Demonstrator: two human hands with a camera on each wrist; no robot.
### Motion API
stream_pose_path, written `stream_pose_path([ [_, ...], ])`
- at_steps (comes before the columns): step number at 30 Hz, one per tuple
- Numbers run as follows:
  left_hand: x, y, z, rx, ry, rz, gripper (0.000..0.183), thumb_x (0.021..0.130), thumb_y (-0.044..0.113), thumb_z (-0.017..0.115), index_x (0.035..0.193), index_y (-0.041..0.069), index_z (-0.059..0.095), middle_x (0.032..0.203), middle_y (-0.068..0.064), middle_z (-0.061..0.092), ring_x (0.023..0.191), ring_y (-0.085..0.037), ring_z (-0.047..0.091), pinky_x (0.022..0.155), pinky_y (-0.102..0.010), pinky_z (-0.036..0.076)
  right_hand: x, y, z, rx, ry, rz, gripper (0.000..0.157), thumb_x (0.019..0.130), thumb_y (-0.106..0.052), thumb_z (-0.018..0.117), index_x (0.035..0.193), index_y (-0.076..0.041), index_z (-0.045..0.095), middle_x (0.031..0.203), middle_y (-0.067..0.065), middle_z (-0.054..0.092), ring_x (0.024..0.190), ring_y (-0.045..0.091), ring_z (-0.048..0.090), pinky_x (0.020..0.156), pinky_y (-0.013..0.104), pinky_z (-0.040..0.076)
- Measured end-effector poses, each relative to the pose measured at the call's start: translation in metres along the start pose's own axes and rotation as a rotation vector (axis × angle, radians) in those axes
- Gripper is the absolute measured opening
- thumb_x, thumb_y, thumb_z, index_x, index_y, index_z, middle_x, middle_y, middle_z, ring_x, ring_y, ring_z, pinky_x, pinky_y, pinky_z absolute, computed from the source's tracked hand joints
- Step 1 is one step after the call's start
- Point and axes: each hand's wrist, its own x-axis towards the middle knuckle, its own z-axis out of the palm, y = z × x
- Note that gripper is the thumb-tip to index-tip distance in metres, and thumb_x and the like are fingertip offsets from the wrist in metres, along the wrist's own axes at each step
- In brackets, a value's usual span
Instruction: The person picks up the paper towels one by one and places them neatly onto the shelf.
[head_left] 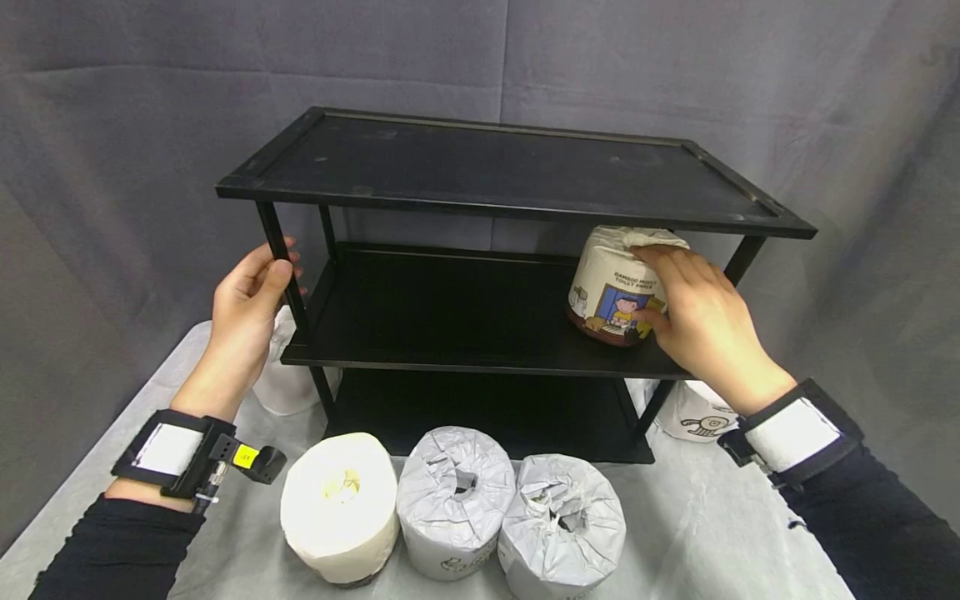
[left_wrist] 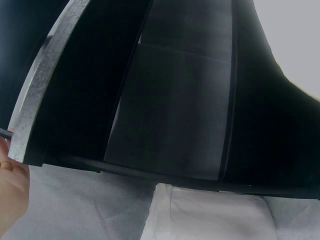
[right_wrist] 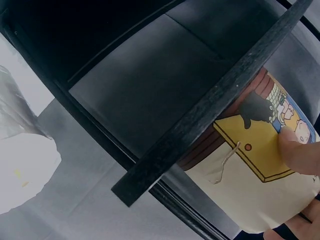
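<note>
Roll stands near the front right corner of the middle shelf, long axis roughly upright; from my station I cannot confirm that its base bears on the shelf. It lies just left of the right hand, the nearer, which I find grasping it, fingers over the top, thumb in front. I record the left hand, well apart, clasping the left front post. The rack carries this roll; three rolls stand on the desk along its lower front edge.
</note>
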Motion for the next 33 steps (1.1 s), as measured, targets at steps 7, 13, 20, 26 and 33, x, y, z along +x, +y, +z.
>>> stream_pose_path([
  [7,0.0,0.002,-0.001,0.0,0.013,-0.001,0.024,0.087,0.013,0.059,0.111,0.01,0.065,0.093,0.008,0.065,0.087,-0.007,0.06,0.073,-0.012,0.052,0.003,0.0,0.0,0.01,-0.015,0.009,0.071,0.067,-0.001,0.076,0.132,-0.004,0.047,0.124,0.02,0.057,0.116,0.038,0.048,0.096,0.057,0.042],
  [13,-0.001,0.001,-0.001,-0.003,0.017,-0.008,0.024,0.087,0.013,0.06,0.11,0.011,0.065,0.092,0.008,0.065,0.086,-0.006,0.06,0.073,-0.012,0.052,0.003,0.003,-0.001,0.005,-0.039,0.04,0.07,0.068,-0.005,0.076,0.132,-0.007,0.048,0.125,0.019,0.059,0.114,0.038,0.051,0.097,0.057,0.04],
  [20,0.0,0.0,0.0,-0.004,0.014,-0.016,0.025,0.087,0.014,0.06,0.111,0.011,0.065,0.093,0.008,0.065,0.087,-0.007,0.059,0.074,-0.012,0.053,0.002,0.007,-0.001,-0.001,-0.046,0.05,0.07,0.07,-0.006,0.076,0.133,-0.009,0.047,0.129,0.017,0.058,0.119,0.033,0.05,0.099,0.055,0.039],
  [26,-0.001,-0.001,0.001,-0.001,0.012,-0.024,0.025,0.087,0.014,0.06,0.111,0.011,0.065,0.094,0.007,0.065,0.087,-0.007,0.059,0.073,-0.012,0.053,0.0,0.01,-0.001,-0.008,-0.066,0.044,0.071,0.073,-0.01,0.075,0.136,-0.009,0.044,0.132,0.016,0.056,0.122,0.034,0.048,0.099,0.056,0.038],
  [33,0.0,0.001,0.002,0.01,0.019,-0.022,0.025,0.087,0.014,0.06,0.111,0.011,0.065,0.093,0.007,0.065,0.087,-0.007,0.059,0.073,-0.012,0.052,-0.002,0.011,-0.004,-0.02,-0.077,0.015,0.077,0.071,-0.008,0.076,0.139,-0.009,0.042,0.137,0.02,0.053,0.126,0.035,0.044,0.101,0.058,0.036],
])
